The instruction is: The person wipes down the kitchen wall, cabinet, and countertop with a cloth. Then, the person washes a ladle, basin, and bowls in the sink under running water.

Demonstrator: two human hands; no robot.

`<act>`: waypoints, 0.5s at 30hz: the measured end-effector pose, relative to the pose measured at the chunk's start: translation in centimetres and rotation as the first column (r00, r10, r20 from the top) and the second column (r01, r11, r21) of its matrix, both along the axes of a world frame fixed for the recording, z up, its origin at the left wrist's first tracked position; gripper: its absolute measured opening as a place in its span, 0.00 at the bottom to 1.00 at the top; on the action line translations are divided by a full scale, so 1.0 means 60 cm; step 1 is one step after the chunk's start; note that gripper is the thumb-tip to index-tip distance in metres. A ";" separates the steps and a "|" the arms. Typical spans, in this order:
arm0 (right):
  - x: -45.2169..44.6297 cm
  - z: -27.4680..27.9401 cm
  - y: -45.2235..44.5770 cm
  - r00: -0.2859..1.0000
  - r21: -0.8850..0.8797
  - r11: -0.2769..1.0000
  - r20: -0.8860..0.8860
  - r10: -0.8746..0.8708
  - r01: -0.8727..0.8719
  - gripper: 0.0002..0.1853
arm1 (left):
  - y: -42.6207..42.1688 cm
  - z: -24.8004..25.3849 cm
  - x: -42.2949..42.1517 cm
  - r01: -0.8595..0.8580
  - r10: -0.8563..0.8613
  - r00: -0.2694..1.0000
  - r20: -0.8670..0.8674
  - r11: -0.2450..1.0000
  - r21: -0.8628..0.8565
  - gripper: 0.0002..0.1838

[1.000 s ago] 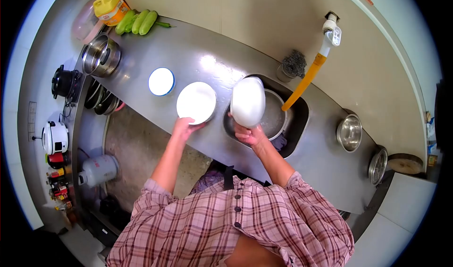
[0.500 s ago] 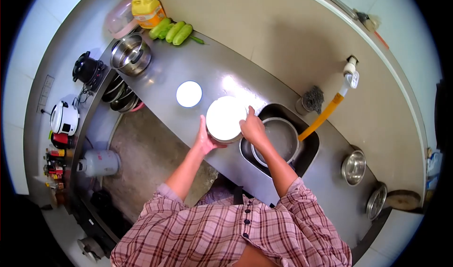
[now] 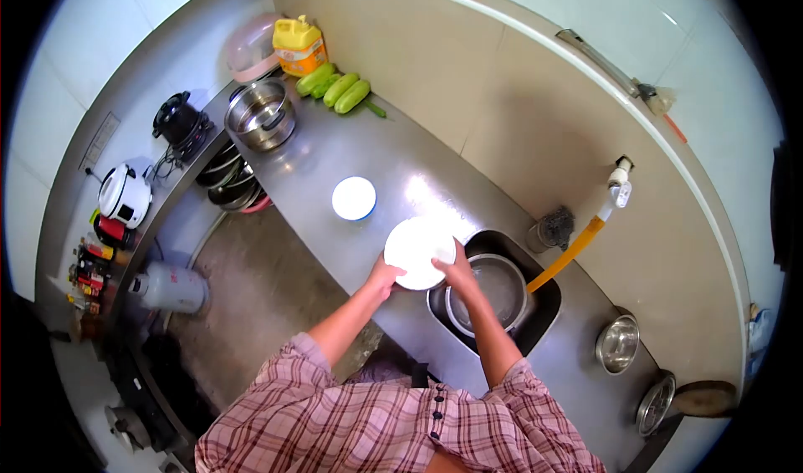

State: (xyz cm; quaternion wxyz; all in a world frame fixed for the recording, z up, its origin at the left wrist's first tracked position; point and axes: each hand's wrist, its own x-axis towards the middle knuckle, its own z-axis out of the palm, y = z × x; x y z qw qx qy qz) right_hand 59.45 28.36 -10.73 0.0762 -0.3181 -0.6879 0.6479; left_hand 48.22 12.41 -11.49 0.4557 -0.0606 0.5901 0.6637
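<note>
Above the counter, at the sink's left edge, I hold a round white plate point(image 3: 420, 247); its surface is too bright to show detail. My left hand point(image 3: 387, 274) grips its left rim with the thumb on top. On the right rim, my right hand point(image 3: 457, 270) is closed with its thumb over the face. A smaller round white dish point(image 3: 354, 197) with a blue edge lies on the steel counter point(image 3: 314, 235) to the upper left. Under my right forearm, a round metal basin point(image 3: 493, 293) sits in the dark sink point(image 3: 548, 312).
A yellow hose point(image 3: 569, 251) runs from the wall tap point(image 3: 619, 190) toward the basin. Beside the sink stands a container of steel scourers point(image 3: 554, 226). Metal bowls point(image 3: 619, 345) lie rightward. A steel pot point(image 3: 261, 115), green gourds point(image 3: 346, 93) and a yellow jug point(image 3: 299, 46) stand at the far left.
The plate has tilted and both hands have shifted to its near side, thumbs now over its face. The whole view has shifted, with the counter lower in the frame.
</note>
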 end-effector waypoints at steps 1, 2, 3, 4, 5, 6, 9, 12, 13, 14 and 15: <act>0.009 -0.001 -0.005 0.999 0.058 0.998 -0.049 -0.024 0.027 0.45 | 0.001 -0.004 0.007 -0.006 0.003 0.999 0.039 0.997 0.079 0.36; 0.019 0.024 -0.008 0.998 0.247 0.969 -0.063 -0.004 0.020 0.46 | 0.004 -0.008 0.014 -0.013 0.001 0.997 0.080 0.988 0.157 0.36; 0.035 0.071 -0.019 0.998 0.423 0.906 -0.065 0.016 0.013 0.46 | 0.010 -0.009 0.019 -0.024 -0.005 0.992 0.128 0.973 0.228 0.36; 0.045 0.131 -0.021 0.990 0.435 0.900 -0.109 0.084 -0.028 0.48 | 0.016 0.000 0.025 -0.010 -0.076 0.969 0.235 0.940 0.342 0.35; 0.058 0.163 -0.028 0.993 0.579 0.815 -0.099 0.063 0.006 0.48 | 0.029 0.019 0.034 -0.045 -0.095 0.944 0.316 0.912 0.408 0.34; 0.070 0.187 -0.037 0.995 0.707 0.707 -0.090 0.041 0.035 0.48 | 0.047 0.044 0.045 -0.086 -0.119 0.912 0.393 0.880 0.466 0.34; 0.104 0.249 -0.050 0.980 0.845 0.504 -0.196 -0.017 0.178 0.47 | 0.109 0.095 0.076 -0.008 -0.303 0.904 0.303 0.696 0.718 0.32; 0.143 0.291 -0.053 0.951 0.887 0.351 -0.306 -0.041 0.300 0.45 | 0.172 0.165 0.110 0.086 -0.398 0.902 0.166 0.543 0.835 0.26; 0.157 0.298 -0.051 0.944 0.893 0.314 -0.327 -0.036 0.321 0.45 | 0.188 0.170 0.119 0.060 -0.480 0.853 0.208 0.484 0.873 0.27; 0.172 0.306 -0.051 0.937 0.898 0.277 -0.348 -0.028 0.342 0.45 | 0.201 0.175 0.128 0.026 -0.558 0.794 0.240 0.426 0.904 0.28; 0.186 0.311 -0.051 0.930 0.901 0.242 -0.368 -0.018 0.361 0.45 | 0.210 0.186 0.136 -0.014 -0.633 0.728 0.263 0.371 0.929 0.29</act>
